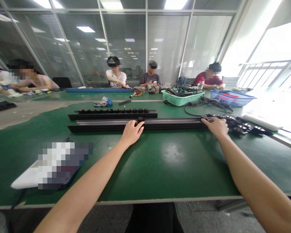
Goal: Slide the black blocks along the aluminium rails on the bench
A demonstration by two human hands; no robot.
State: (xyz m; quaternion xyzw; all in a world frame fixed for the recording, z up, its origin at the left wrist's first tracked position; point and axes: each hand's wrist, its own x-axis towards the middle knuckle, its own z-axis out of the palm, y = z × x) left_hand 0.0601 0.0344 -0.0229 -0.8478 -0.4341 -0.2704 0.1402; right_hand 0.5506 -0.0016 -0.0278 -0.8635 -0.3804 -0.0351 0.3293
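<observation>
A long black rail [169, 125] with a silvery channel along its top lies across the table in front of me. My left hand [132, 132] is closed on a small black block [140, 120] that sits on the rail near its middle. Toward the rail's right end, my right hand [218, 127] is closed, thumb and fingers together at the rail; what lies between them is too small and dark to make out. Just behind runs a shorter black rail [111, 115], with a row of several black blocks [122, 110] along it.
Loose black blocks [242, 127] are heaped right of my right hand, beside a flat white device [262, 123]. Behind stand a green basket [181, 100] of cables and a blue basket [232, 98]. Gloves [103, 102] lie farther back. A partly blurred white-and-dark item [26, 178] lies front left. Several people sit opposite.
</observation>
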